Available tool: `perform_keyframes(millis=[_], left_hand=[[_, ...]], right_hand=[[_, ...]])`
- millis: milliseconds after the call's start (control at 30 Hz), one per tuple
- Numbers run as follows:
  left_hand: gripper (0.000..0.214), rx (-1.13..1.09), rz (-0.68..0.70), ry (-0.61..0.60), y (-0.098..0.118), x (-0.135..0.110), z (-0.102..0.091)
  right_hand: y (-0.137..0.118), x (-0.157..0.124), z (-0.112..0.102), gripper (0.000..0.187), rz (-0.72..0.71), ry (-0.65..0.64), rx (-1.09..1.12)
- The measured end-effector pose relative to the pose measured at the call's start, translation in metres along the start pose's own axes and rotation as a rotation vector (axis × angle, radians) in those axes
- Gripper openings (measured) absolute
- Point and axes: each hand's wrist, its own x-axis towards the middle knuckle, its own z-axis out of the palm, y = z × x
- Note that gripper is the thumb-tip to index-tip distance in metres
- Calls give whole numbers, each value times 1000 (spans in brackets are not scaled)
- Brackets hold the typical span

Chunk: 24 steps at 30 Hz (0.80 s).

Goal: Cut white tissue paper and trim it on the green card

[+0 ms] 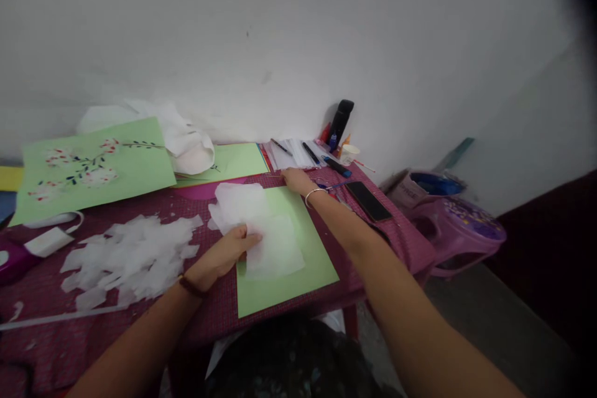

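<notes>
My left hand (224, 256) pinches the edge of a thin white tissue sheet (273, 245) that lies on a light green paper (310, 264) near the table's front edge. A crumpled white tissue (236, 205) sits just behind it. My right hand (297, 180) reaches far across the table to the stack of white papers (291, 154) by the wall, fingers resting flat beside a thin stick; a bangle is on the wrist.
A pile of torn white tissue pieces (128, 256) lies left. A green sheet with painted flowers (93, 165) and a white bag (186, 137) are behind. Pens, a black bottle (340, 121), a small cup (349, 152) and a phone (368, 200) sit at the right. A pink stool (459, 230) stands beside the maroon table (205, 317).
</notes>
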Motion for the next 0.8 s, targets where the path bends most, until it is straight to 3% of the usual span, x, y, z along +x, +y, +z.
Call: perform_keyframes(millis=[167, 233, 333, 467, 700, 800], left_hand=[[26, 86, -12, 31, 0, 1, 1], [24, 91, -7, 30, -1, 1, 0], [23, 70, -14, 35, -2, 3, -1], [24, 64, -37, 40, -6, 6, -4], [22, 65, -44, 64, -3, 3, -5], [24, -12, -59, 68, 1, 1, -1]], right_hand=[[4, -2, -6, 26, -42, 63, -91], [10, -9, -18, 19, -69, 121, -101], [24, -27, -41, 22, -128, 194, -101], [44, -61, -56, 25, -345, 170, -9], [49, -125, -28, 29, -648, -44, 25], [47, -138, -17, 26, -697, -69, -27]])
